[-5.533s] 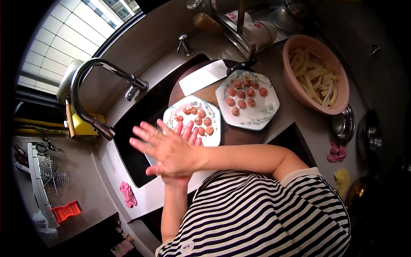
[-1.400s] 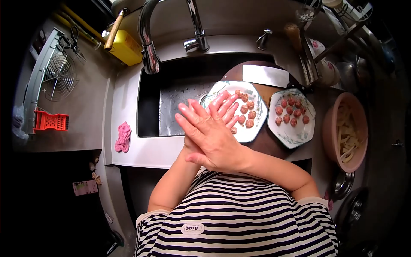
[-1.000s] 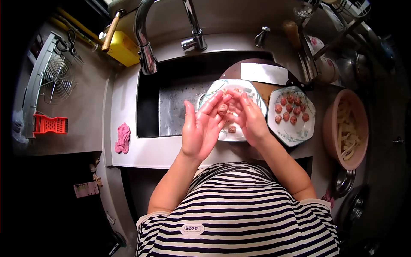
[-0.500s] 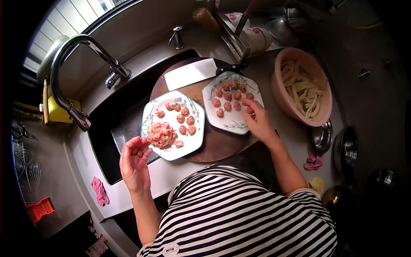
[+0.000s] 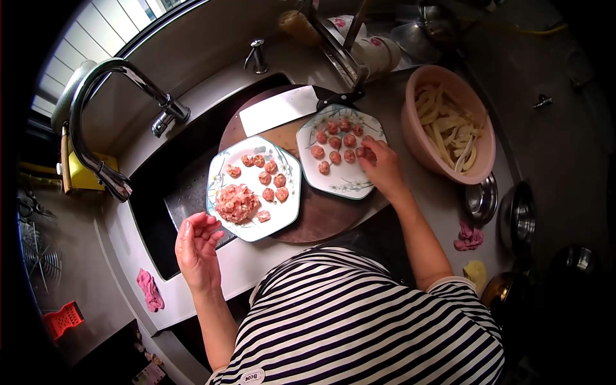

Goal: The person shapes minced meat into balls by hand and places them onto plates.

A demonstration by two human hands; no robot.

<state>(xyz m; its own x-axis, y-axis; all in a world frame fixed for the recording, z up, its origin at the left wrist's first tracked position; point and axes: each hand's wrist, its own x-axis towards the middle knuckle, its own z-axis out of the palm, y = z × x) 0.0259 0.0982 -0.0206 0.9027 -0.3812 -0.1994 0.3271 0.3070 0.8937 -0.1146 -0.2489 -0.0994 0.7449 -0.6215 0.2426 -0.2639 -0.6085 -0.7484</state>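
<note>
Two white octagonal plates with a leaf-and-flower pattern lie side by side on a round brown cutting board. On the left plate [image 5: 282, 215] sits a mound of raw minced meat [image 5: 236, 203] with several small meatballs [image 5: 265, 178]. More meatballs [image 5: 335, 142] stand in loose rows on the right plate [image 5: 346, 186]. My right hand [image 5: 383, 170] is over that plate's right side, fingers closed around a meatball that they partly hide. Near the left plate's lower left edge, my left hand [image 5: 197, 253] is raised, palm up, its loosely curled fingers apart and holding nothing.
A cleaver [image 5: 279, 110] lies on the board [image 5: 321, 224] behind the plates. The board spans part of the sink [image 5: 154, 224], beside a curved faucet [image 5: 80, 122]. At right stand a pink basin of pale strips [image 5: 410, 131] and metal bowls [image 5: 481, 199]. Pink cloths [image 5: 149, 290] lie on the counter.
The whole view has shifted slightly. My right hand's fingers have drawn closer around the meatball at the right plate's edge. My left hand keeps nearly the same pose.
</note>
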